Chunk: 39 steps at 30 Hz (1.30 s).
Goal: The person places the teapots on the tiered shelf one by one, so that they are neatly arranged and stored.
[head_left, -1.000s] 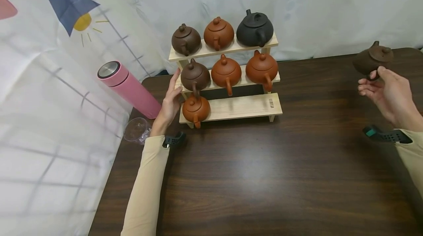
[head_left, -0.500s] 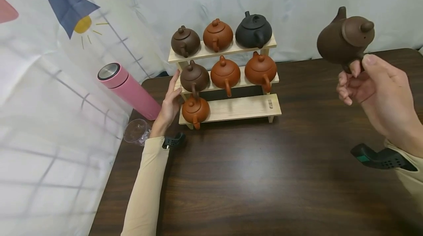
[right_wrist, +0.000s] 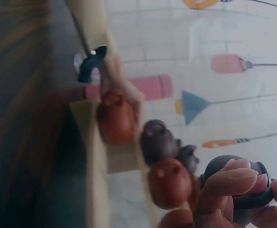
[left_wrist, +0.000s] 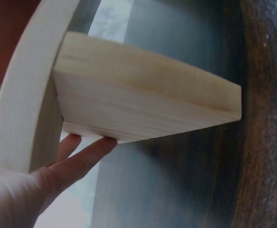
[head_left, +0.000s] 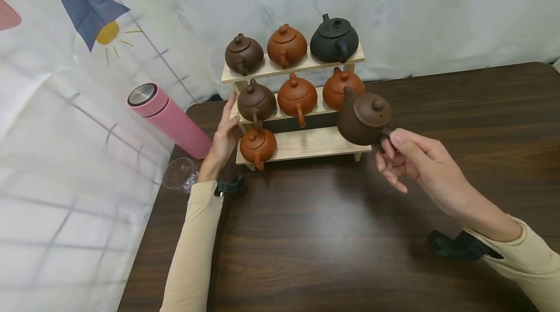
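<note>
A dark brown teapot [head_left: 365,117] is held in the air by my right hand [head_left: 426,168], thumb and fingers pinching its handle. It hangs before the right end of a three-step wooden rack [head_left: 306,144], partly covering an orange-brown teapot [head_left: 343,86] on the middle step. At the rack's left side my left hand [head_left: 224,139] rests with straight fingers against the wood; in the left wrist view its fingers [left_wrist: 88,156] touch the wooden support. On the bottom step a small orange teapot [head_left: 258,147] sits at the left end. The right wrist view is blurred.
Further teapots fill the upper steps, among them a black teapot [head_left: 334,42] and a brown teapot [head_left: 256,100]. Left of the rack stand a pink flask [head_left: 175,122] and a clear plastic cup [head_left: 179,173]. A white patterned curtain [head_left: 420,15] hangs behind the dark table [head_left: 323,244].
My right hand has carried the brown teapot from the far right, first nearer and higher, then leftward and down to the rack's right end. The left hand stays against the rack.
</note>
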Each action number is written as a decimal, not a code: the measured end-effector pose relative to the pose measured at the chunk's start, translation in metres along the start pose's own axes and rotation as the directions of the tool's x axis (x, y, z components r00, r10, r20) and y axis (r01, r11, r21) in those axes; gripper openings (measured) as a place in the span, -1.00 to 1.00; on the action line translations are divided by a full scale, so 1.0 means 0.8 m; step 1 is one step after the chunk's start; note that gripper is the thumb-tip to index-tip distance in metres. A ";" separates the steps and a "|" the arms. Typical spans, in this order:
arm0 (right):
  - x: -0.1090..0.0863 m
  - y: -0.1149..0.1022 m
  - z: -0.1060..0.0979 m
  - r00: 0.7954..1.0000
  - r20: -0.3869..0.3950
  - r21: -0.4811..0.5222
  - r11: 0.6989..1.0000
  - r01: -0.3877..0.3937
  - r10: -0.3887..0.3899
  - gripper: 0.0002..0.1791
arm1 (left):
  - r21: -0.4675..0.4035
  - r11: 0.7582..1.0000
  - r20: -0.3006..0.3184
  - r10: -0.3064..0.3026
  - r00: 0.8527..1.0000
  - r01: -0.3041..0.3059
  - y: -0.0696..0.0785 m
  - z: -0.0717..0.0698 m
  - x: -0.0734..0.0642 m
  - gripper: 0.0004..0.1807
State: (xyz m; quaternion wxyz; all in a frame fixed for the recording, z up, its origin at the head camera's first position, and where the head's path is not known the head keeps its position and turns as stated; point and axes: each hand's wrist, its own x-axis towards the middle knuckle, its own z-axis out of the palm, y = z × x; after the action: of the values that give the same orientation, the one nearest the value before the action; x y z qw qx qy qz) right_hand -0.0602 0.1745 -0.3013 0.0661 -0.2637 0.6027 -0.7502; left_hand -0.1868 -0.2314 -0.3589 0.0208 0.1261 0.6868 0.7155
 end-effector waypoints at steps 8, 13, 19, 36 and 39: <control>0.003 0.042 0.016 0.989 0.053 -0.083 0.988 -0.131 0.135 -0.63 | -0.001 1.000 0.000 -0.010 1.000 0.010 -0.002 -0.002 0.001 -0.22; 0.009 0.060 0.015 0.971 0.016 -0.135 0.962 -0.236 0.241 -0.58 | 0.001 1.000 0.001 -0.001 1.000 0.001 -0.002 -0.001 0.002 -0.21; 0.021 0.075 0.012 0.948 -0.036 -0.183 0.931 -0.317 0.316 -0.55 | -0.001 1.000 0.001 0.001 1.000 -0.001 -0.002 0.000 0.003 -0.22; 0.037 0.083 0.028 0.925 -0.010 -0.203 0.905 -0.373 0.379 -0.60 | 0.008 1.000 -0.008 0.026 1.000 -0.026 -0.002 -0.001 0.003 -0.20; 0.037 0.084 0.032 0.926 0.011 -0.202 0.908 -0.367 0.377 -0.61 | 0.002 1.000 -0.001 0.025 1.000 -0.025 -0.002 -0.001 0.004 -0.20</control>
State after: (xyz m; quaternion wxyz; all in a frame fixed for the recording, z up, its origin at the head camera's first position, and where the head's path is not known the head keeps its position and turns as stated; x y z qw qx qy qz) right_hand -0.0882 0.1224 -0.3515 0.1966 -0.1681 0.7109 -0.6540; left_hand -0.1899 -0.2311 -0.3602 0.0114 0.1341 0.6860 0.7151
